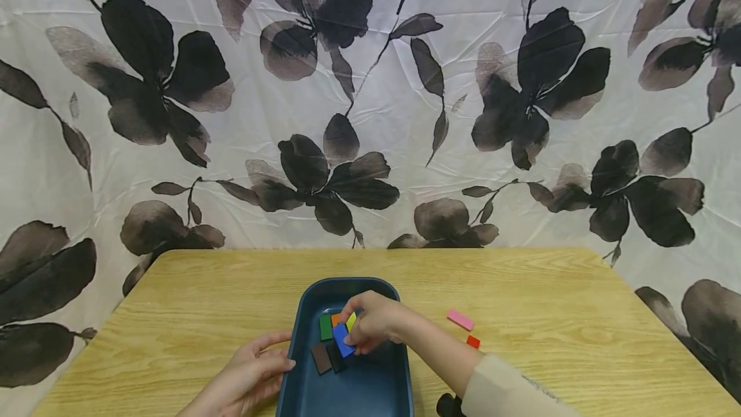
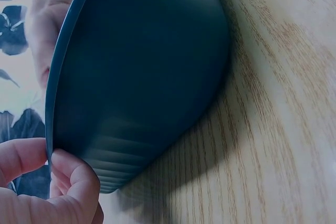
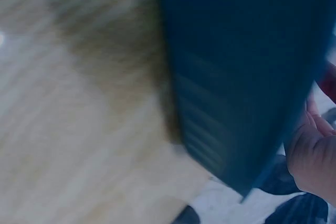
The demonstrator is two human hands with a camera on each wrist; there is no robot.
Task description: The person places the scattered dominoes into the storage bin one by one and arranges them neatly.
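A dark blue tray [image 1: 370, 394] stands on the table. My left hand [image 1: 255, 369] pinches its left rim between thumb and finger, as the left wrist view shows with the hand [image 2: 58, 187] at the tray's edge. My right hand [image 1: 376, 324] reaches inside the tray and grips a blue block [image 1: 341, 341]. Close around that block are a green block [image 1: 326, 327], an orange block [image 1: 336, 319], a yellow block [image 1: 351, 320], a brown block [image 1: 321, 359] and a black block [image 1: 334, 356]. In the right wrist view the tray's side hides the blocks.
Right of the tray, a pink block [image 1: 460, 320] and a smaller red block [image 1: 473, 342] lie on the wooden table [image 1: 538, 327]. Beneath the right sleeve a black object [image 1: 448, 405] shows partly. Behind the table hangs a flowered cloth [image 1: 370, 101].
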